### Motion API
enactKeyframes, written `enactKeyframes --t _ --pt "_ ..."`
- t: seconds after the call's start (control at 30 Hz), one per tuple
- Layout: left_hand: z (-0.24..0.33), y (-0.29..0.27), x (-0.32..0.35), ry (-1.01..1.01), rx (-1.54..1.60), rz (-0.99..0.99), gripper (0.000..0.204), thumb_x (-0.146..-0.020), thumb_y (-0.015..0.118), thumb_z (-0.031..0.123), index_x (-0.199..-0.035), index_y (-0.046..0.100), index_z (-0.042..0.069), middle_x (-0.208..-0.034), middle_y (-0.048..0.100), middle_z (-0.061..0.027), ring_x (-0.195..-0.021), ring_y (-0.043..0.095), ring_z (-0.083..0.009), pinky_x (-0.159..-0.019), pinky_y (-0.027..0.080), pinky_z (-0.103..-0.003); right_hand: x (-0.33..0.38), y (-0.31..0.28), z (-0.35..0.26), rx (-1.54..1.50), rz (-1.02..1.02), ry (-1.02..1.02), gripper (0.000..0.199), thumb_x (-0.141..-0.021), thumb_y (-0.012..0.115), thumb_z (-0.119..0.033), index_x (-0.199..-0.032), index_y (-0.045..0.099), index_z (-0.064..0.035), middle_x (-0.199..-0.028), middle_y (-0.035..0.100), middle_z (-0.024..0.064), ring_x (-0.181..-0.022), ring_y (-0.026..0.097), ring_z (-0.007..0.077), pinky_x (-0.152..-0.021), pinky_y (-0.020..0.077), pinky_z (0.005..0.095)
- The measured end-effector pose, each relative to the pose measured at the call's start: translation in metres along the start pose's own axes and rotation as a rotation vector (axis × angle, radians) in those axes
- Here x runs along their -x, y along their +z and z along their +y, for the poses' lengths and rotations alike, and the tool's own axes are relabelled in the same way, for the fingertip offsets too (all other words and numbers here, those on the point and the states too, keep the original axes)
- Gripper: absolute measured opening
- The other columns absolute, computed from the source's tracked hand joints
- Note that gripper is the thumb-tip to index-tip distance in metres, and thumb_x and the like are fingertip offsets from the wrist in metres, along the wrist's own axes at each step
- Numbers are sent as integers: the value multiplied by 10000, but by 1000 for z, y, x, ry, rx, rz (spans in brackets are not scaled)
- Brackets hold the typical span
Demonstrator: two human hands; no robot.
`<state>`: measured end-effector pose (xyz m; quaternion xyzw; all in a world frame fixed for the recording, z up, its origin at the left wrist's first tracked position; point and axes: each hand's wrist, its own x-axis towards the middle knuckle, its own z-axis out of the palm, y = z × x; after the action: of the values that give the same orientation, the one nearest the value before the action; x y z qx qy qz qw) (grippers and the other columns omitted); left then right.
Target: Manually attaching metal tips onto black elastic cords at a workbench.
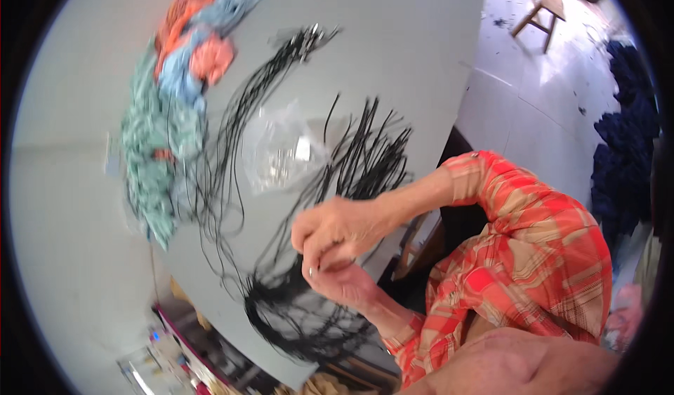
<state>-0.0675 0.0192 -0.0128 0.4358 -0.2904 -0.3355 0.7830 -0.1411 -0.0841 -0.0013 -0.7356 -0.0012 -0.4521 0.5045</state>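
My right hand (337,230) is closed, its bent fingers pressed against those of my left hand (344,283), just below it in the picture. The left hand is closed too, and a tiny shiny spot shows at its fingertips. What the two hands pinch between them is too small and hidden to make out. Thin black cords (281,332) lie in a loose looped heap right beside and below the hands. More black cord ends (372,156) fan out on the grey table (400,37) beyond my right hand.
A clear plastic bag (270,149) with small shiny pieces lies between the cords. Another cord bundle (260,79) has shiny bits at its far end. Green, blue and orange cloth (165,114) is piled at left. A wooden stool (544,9) and dark cloth (621,156) stand off the table.
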Motion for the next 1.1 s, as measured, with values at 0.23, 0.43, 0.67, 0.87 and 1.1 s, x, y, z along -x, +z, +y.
enactKeyframes --t 0.23,0.43,0.67,0.87,1.1 --pt "-7 -9 -11 5 183 -26 158 -872 537 105 -964 568 -19 -972 564 -93 -892 511 -153 -766 418 -283 -16 -16 -30 -494 101 311 116 -841 485 60 -941 466 4 -827 608 114 -741 586 138 -682 488 258" --pt "-6 -31 -11 167 19 -83 235 -813 637 206 -847 576 -19 -807 491 -56 -763 440 -153 -655 352 -244 -17 -29 -25 -385 108 290 159 -844 460 18 -1002 446 4 -741 570 85 -668 555 125 -706 470 276" --pt "4 -40 -12 167 -153 -109 260 -792 671 233 -825 594 -13 -794 503 -55 -766 441 -154 -654 373 -265 -30 -45 -44 -196 149 94 109 -824 534 -52 -906 537 20 -689 590 75 -648 580 119 -642 472 306" --pt "6 -45 -15 194 -289 -121 282 -761 697 249 -801 613 -18 -774 543 -43 -785 449 -174 -698 373 -286 -27 -15 -23 329 -227 -59 155 -667 701 -54 -786 602 -58 -631 541 19 -569 527 215 -757 485 344" --pt "9 -45 -16 162 -332 -154 263 -748 702 220 -819 614 -18 -786 557 -38 -801 449 -188 -732 369 -303 -27 -11 -14 415 -278 -116 140 -685 698 -78 -785 602 -58 -619 539 20 -559 522 199 -749 484 350"
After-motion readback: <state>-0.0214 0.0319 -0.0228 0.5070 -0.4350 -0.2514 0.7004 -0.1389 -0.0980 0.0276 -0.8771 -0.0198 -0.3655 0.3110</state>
